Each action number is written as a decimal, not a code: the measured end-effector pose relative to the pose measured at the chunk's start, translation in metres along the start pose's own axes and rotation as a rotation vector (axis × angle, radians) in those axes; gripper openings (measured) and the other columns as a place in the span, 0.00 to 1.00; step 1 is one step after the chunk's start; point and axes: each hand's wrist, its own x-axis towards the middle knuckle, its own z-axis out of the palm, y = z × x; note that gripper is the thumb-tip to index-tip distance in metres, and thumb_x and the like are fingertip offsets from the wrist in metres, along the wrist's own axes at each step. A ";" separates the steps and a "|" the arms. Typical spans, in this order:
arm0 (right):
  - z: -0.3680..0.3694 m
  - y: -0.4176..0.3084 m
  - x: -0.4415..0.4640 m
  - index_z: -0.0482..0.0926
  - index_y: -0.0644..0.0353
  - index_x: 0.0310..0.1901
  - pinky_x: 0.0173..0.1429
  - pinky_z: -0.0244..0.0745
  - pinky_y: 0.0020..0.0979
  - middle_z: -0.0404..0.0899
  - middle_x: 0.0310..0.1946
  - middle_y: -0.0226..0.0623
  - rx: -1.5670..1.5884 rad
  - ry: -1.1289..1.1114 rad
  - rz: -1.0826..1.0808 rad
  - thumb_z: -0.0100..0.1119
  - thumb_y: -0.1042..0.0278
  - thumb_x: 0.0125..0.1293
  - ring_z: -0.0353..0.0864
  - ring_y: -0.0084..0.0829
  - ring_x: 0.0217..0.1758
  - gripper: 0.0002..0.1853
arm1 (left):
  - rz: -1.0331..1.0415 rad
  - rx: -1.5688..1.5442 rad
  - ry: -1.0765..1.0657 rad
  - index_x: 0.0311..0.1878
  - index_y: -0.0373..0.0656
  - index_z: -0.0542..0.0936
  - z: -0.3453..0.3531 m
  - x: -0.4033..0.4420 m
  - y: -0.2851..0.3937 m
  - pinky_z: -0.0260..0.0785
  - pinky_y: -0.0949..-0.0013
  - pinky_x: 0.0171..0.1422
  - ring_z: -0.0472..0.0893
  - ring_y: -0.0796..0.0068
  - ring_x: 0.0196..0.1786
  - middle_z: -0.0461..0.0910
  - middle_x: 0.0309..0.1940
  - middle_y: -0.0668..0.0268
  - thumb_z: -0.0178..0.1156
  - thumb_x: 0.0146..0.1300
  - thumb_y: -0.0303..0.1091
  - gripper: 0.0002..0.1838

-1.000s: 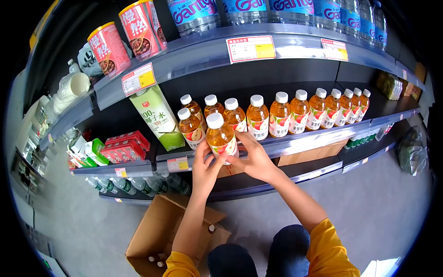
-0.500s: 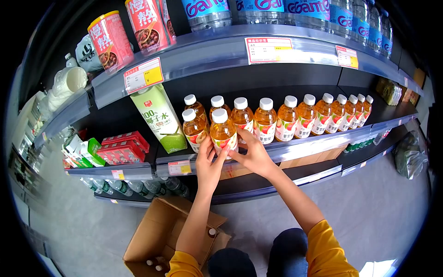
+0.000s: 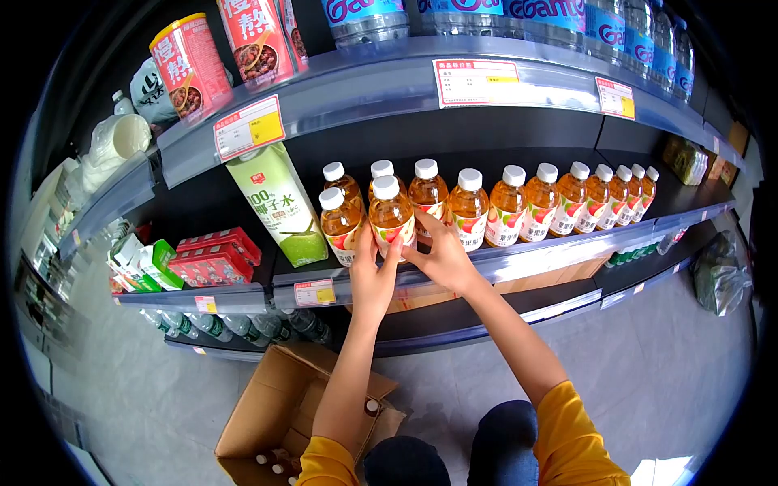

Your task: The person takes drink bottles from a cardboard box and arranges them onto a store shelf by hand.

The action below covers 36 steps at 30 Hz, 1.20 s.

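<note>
A bottle of amber apple drink (image 3: pixel 392 212) with a white cap stands upright at the front of the middle shelf. My left hand (image 3: pixel 374 271) grips its lower left side, and my right hand (image 3: pixel 442 255) closes on it from the right. Fingers of both hands cover the lower part of its label. Close on the left is a matching bottle (image 3: pixel 340 220), with others behind. To the right a row of the same bottles (image 3: pixel 508 202) runs along the shelf edge.
A green coconut water carton (image 3: pixel 279 206) stands left of the bottles, beyond it red boxes (image 3: pixel 212 259). The upper shelf edge (image 3: pixel 356 81) overhangs. On the floor below, an open cardboard box (image 3: pixel 271 397) holds several bottles. A dark plastic bag (image 3: pixel 721 271) sits at far right.
The held bottle has moved slightly back on the shelf, nearer the bottles behind it. Both hands have moved with it and keep their grip.
</note>
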 end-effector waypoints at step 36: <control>0.008 0.008 -0.004 0.66 0.71 0.55 0.43 0.77 0.30 0.73 0.44 0.50 -0.099 0.072 -0.010 0.66 0.67 0.51 0.77 0.38 0.46 0.31 | -0.051 0.053 0.023 0.66 0.35 0.53 -0.002 -0.032 -0.003 0.53 0.65 0.68 0.60 0.69 0.66 0.56 0.65 0.55 0.53 0.63 0.29 0.30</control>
